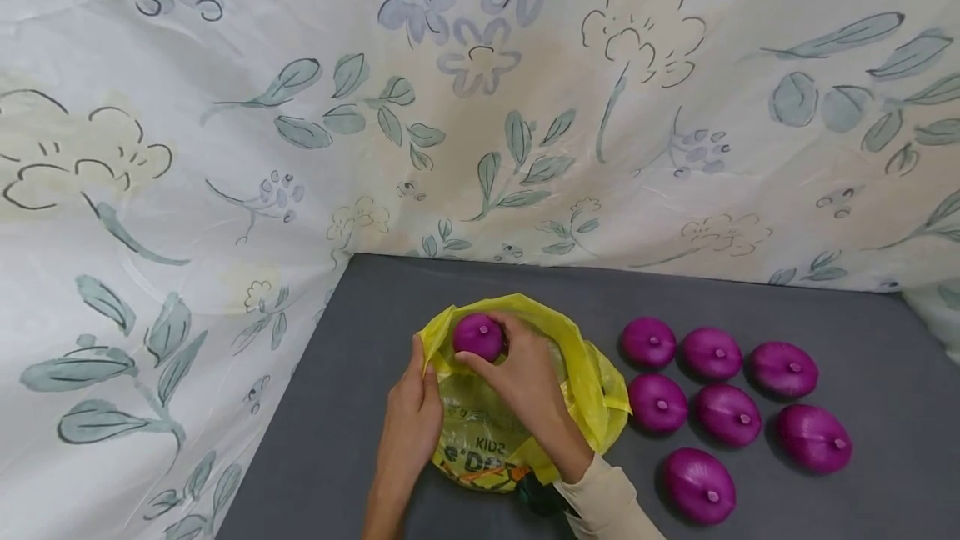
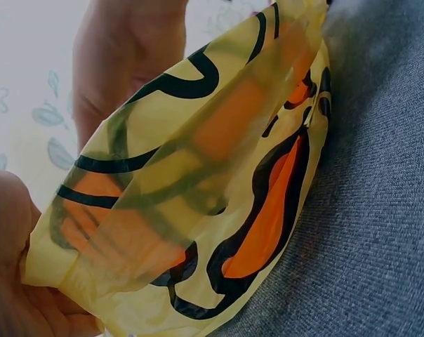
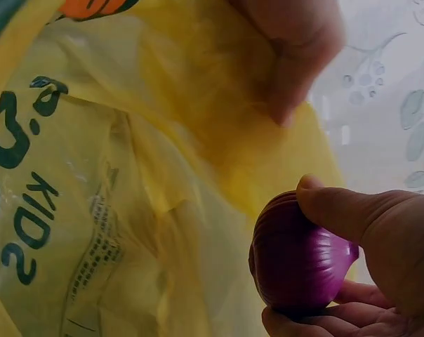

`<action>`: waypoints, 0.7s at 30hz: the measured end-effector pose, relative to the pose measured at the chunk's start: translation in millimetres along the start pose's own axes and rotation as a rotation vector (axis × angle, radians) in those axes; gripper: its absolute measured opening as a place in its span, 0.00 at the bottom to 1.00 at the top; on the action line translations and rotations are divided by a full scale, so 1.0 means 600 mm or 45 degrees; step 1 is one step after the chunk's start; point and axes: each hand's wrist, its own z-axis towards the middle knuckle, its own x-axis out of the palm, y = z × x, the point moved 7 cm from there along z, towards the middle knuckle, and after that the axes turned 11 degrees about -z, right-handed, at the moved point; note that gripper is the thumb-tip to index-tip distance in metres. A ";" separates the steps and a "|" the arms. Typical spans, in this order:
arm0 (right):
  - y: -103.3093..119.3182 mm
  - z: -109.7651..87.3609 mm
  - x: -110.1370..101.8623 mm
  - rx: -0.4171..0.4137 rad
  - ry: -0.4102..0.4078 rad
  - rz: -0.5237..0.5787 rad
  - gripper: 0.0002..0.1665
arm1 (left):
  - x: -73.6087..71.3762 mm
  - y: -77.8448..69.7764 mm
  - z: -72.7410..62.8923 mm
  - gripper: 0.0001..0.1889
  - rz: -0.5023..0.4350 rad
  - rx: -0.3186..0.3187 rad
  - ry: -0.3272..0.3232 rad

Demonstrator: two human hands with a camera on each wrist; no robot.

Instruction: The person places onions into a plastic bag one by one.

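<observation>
The right hand point(image 1: 525, 373) held the round purple onion point(image 1: 477, 337) in curled fingers point(image 3: 352, 210) directly over the mouth of the yellow plastic bag point(image 1: 495, 432), whose left rim the left hand point(image 1: 416, 415) pinched open on the grey surface point(image 1: 862, 490)

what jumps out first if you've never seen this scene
The purple onions stand out most: seven lie in a cluster on the grey table, right of a yellow bag. The right hand holds an eighth onion at the bag's mouth, while the left hand grips the bag's edge. A flowered sheet hangs behind.
</observation>
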 end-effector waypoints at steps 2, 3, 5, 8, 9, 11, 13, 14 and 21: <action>-0.003 0.002 0.009 -0.001 0.010 -0.026 0.38 | 0.001 0.001 -0.001 0.31 -0.013 -0.010 0.008; -0.005 0.004 0.014 0.002 0.012 -0.033 0.38 | 0.001 0.002 -0.002 0.31 -0.014 -0.010 0.010; -0.009 0.006 0.022 -0.005 0.013 -0.054 0.38 | 0.002 0.001 -0.003 0.31 -0.008 -0.008 0.012; -0.017 0.010 0.037 -0.004 0.016 -0.075 0.39 | 0.003 0.001 -0.005 0.31 0.014 -0.001 0.018; -0.020 0.011 0.041 0.002 0.022 -0.076 0.39 | 0.004 0.002 -0.006 0.31 0.016 -0.004 0.019; -0.025 0.013 0.050 0.021 0.037 -0.075 0.40 | 0.004 0.002 -0.006 0.31 0.019 -0.005 0.022; -0.028 0.017 0.056 0.037 0.042 -0.074 0.40 | 0.004 0.002 -0.006 0.31 0.016 -0.011 0.023; -0.030 0.018 0.059 0.046 0.047 -0.067 0.40 | 0.004 0.002 -0.005 0.31 0.017 -0.011 0.023; -0.034 0.025 0.079 0.044 0.055 -0.073 0.40 | 0.005 -0.001 -0.002 0.31 0.032 0.003 0.008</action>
